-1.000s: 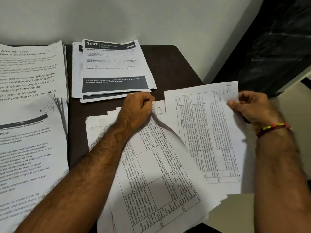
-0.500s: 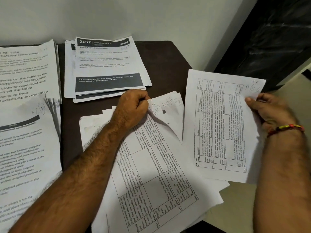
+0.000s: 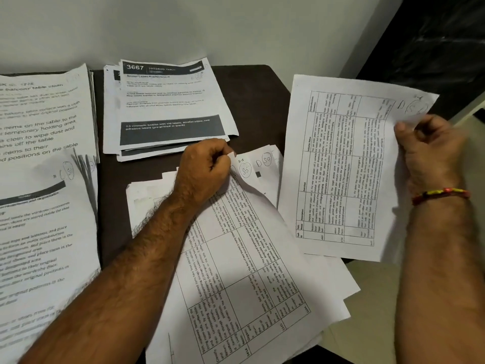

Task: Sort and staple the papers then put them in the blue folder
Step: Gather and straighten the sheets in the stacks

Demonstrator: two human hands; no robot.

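A loose stack of table-printed papers [image 3: 252,279] lies at the middle of the dark table [image 3: 252,82]. My left hand [image 3: 204,172] pinches and folds up the top corner of its upper sheet, baring handwritten circled marks on the sheets beneath. My right hand [image 3: 430,151] grips the top right corner of one table-printed sheet [image 3: 341,164] and holds it lifted over the table's right edge, apart from the stack. No blue folder or stapler is in view.
A pile of sheets headed 3667 [image 3: 168,106] lies at the back centre against the white wall. Two large piles of text pages [image 3: 42,179] cover the left side. A dark panel [image 3: 430,48] stands right of the table.
My right hand has pulled the single sheet off the stack, up and to the right. My left hand has curled the stack's corner further back, showing more marked sheets.
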